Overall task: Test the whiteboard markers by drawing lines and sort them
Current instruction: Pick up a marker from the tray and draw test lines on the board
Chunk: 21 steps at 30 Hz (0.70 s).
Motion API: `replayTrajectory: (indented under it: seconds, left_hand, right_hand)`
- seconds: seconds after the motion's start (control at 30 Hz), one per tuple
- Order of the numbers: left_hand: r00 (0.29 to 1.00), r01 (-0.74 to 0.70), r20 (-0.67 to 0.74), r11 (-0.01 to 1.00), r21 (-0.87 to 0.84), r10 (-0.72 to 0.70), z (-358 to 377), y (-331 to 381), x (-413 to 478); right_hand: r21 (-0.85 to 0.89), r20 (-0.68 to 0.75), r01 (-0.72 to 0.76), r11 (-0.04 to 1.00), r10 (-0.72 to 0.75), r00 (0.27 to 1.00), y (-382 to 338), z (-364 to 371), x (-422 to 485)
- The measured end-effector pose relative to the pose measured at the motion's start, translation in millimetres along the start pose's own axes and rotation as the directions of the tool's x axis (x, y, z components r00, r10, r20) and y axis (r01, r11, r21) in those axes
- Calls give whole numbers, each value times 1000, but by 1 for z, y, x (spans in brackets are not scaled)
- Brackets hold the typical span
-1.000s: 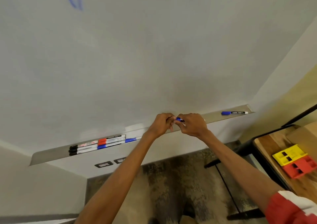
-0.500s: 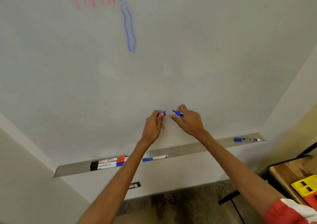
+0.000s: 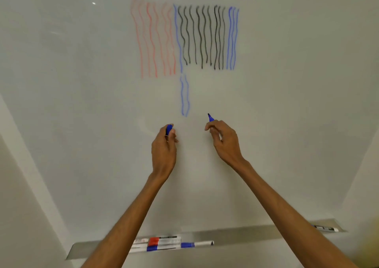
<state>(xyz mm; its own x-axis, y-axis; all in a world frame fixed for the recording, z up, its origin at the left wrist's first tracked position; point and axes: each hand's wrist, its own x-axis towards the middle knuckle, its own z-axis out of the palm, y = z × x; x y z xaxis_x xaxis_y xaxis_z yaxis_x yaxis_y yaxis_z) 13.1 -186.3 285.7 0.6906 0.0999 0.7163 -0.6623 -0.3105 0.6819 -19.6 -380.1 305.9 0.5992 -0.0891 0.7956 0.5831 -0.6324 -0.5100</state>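
On the whiteboard, wavy coloured lines

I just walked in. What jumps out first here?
The wavy red lines, black lines and blue lines high on the whiteboard catch the eye first. Below them, the right hand holds an uncapped blue marker, tip up, and the left hand grips its cap.

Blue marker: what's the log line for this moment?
right hand: grips uncapped blue marker | left hand: holds blue cap | tray: more markers
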Motion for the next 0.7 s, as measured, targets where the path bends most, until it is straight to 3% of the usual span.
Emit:
replayTrajectory:
  seconds: [0.17, 0.27, 0.4, 0.6, 0.7]
  left_hand:
    - [959, -113, -252, 990, 78, 130, -25, 18, 55]
    - [927, -144, -327, 979, 142, 184, -39, 17, 89]
    - [883, -224, -365, 948, 225, 295, -53, 22, 126]
    - [839, -308, -336, 882, 357, 429, -54, 15, 166]
    - [807, -357, -335, 854, 379, 486, -44, 3, 170]
  right_hand:
    - [266, -56, -58, 962, 76, 996, -32, 0, 44]
    - [216, -52, 34, 976, -23, 998, -40, 1, 67]
    - [93, -95, 174, 980, -165, 982, -44, 9, 87]
    - [288, -224, 215, 933, -152, 963, -49, 18, 101]
    - [429, -297, 194, 882, -64, 953, -49, 23, 110]
